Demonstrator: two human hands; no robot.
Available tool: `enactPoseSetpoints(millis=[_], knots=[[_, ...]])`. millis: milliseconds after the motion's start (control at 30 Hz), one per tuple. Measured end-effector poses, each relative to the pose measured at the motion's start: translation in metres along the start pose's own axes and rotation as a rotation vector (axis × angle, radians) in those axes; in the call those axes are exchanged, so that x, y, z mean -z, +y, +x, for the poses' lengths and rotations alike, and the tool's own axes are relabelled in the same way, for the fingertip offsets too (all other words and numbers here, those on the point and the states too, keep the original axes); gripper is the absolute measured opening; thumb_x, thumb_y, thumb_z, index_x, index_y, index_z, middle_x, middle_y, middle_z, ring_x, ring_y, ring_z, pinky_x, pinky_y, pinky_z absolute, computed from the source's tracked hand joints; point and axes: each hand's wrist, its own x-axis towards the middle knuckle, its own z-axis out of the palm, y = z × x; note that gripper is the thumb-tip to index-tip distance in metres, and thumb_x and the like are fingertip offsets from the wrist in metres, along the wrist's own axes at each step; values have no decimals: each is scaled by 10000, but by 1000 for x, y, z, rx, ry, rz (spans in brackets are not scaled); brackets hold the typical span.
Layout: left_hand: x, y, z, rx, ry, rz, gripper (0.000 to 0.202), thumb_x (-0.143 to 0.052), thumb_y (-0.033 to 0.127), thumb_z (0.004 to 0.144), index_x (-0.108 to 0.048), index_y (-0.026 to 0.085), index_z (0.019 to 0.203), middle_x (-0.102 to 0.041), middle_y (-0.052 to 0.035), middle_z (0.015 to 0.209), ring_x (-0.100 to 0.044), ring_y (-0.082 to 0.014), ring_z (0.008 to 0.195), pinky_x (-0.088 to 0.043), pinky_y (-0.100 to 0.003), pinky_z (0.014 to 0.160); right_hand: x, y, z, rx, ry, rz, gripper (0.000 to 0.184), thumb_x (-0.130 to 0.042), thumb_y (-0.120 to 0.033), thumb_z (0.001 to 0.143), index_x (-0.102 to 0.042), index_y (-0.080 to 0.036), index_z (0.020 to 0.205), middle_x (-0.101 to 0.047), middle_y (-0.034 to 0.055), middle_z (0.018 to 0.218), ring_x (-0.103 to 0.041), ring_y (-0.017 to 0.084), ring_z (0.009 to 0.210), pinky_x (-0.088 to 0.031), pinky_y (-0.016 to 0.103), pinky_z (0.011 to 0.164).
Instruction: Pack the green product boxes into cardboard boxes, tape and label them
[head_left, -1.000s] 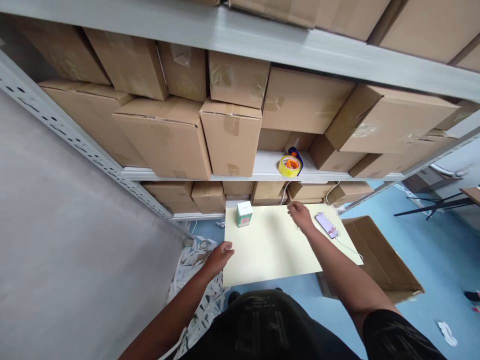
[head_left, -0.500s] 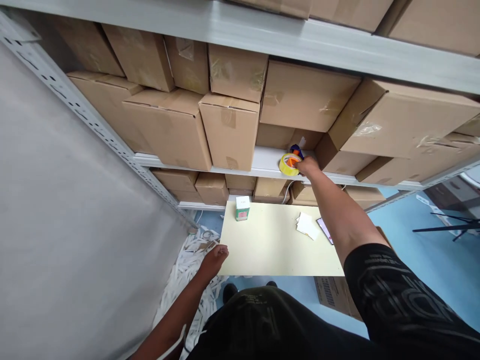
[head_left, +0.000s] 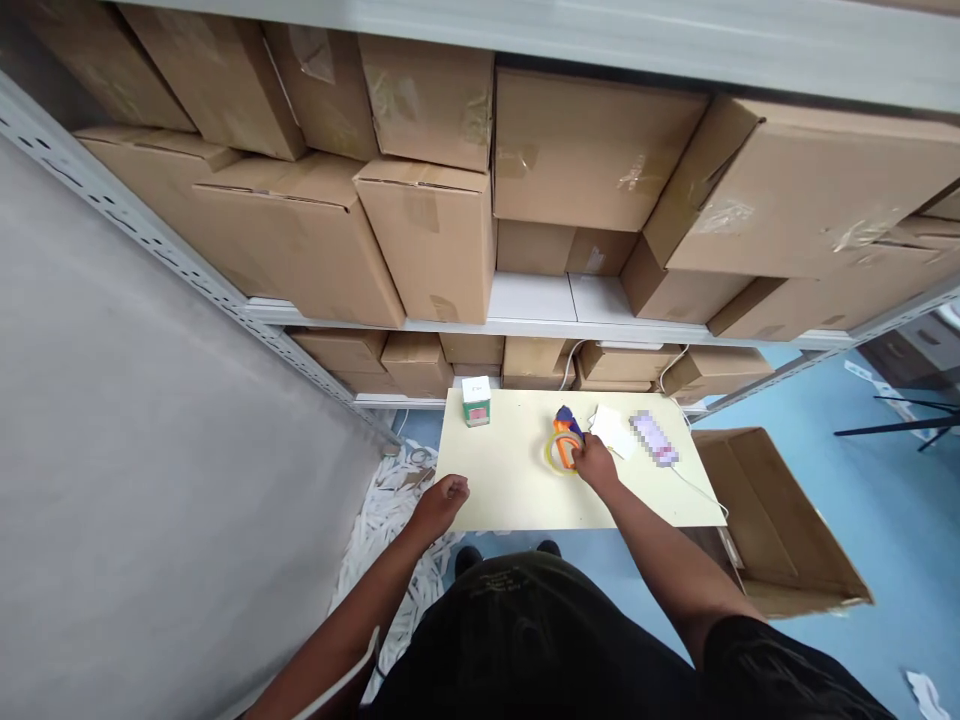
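Observation:
My right hand (head_left: pixel 595 464) is closed on an orange tape dispenser (head_left: pixel 562 447) with a yellow tape roll, set on the pale yellow table (head_left: pixel 517 480). My left hand (head_left: pixel 442 498) rests curled at the table's front left edge, holding nothing I can see. A small white and green box (head_left: pixel 475 401) stands at the table's back left. White paper slips (head_left: pixel 613 430) and a phone (head_left: pixel 654 439) with a cable lie right of the dispenser.
Metal shelving (head_left: pixel 525 325) packed with cardboard boxes rises behind the table. An open cardboard box (head_left: pixel 780 530) sits on the blue floor at the right. A heap of white paper strips (head_left: pixel 382 530) lies left of the table, by a grey wall.
My right hand reached up to the shelf, took the tape dispenser and brought it down onto the table. The left hand stayed at the table's edge.

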Motion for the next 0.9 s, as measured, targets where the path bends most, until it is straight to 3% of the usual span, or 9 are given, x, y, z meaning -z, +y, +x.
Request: enactPoseSetpoints(millis=[100, 233, 400, 500, 600, 767, 900], knots=[[-7, 2, -6, -17, -9, 37, 284, -609, 423, 773, -693, 228, 961, -773, -63, 1019, -719, -267, 1004, -541, -382, 938, -31, 19, 4, -61, -99, -55, 216, -583, -281, 910, -646, -195, 1097, -674, 131, 1150, -695, 237, 929, -491, 293, 714], [-10, -1, -16, -7, -24, 76, 262, -608, 410, 790, -690, 231, 962, -768, -56, 1027, -719, -259, 1010, -538, -367, 937, -47, 35, 14, -116, -139, -59, 218, -590, -275, 889, -647, -178, 1076, -686, 145, 1082, -708, 257, 894, -498, 311, 691], [-5, -10, -21, -40, -36, 97, 230, -607, 397, 807, -689, 232, 945, -766, -51, 1011, -714, -258, 1008, -535, -360, 926, -41, 38, 9, -150, -119, -43, 401, -610, -419, 888, -630, -171, 1202, -682, 182, 1141, -714, 294, 990, -521, 335, 746], [0, -12, -18, -91, -41, 89, 236, -607, 392, 814, -689, 226, 960, -765, -56, 1012, -712, -255, 1011, -534, -350, 924, -33, 41, -12, -178, -52, 14, 555, -548, -472, 914, -559, -130, 1350, -637, 225, 1274, -687, 314, 1115, -527, 356, 821], [2, -13, -15, -114, -58, 78, 243, -607, 380, 815, -689, 213, 971, -766, -66, 1022, -712, -251, 1014, -533, -340, 930, -31, 52, -44, -191, 13, 160, 628, -524, -481, 904, -518, -108, 1408, -631, 203, 1305, -655, 292, 1187, -508, 343, 906], [0, -13, -21, -101, -17, 30, 233, -610, 368, 809, -690, 198, 946, -769, -67, 1004, -716, -243, 986, -535, -342, 933, -33, 83, -85, -250, -36, 263, 605, -532, -525, 836, -592, -140, 1299, -717, 118, 1103, -709, 274, 991, -513, 339, 823], [-11, -17, -35, -59, 75, -15, 269, -609, 389, 813, -696, 190, 970, -769, -69, 1005, -714, -245, 992, -532, -342, 920, -31, 105, -80, -170, -69, 288, 549, -515, -549, 806, -635, -175, 1189, -733, 79, 978, -716, 258, 872, -511, 337, 775]])
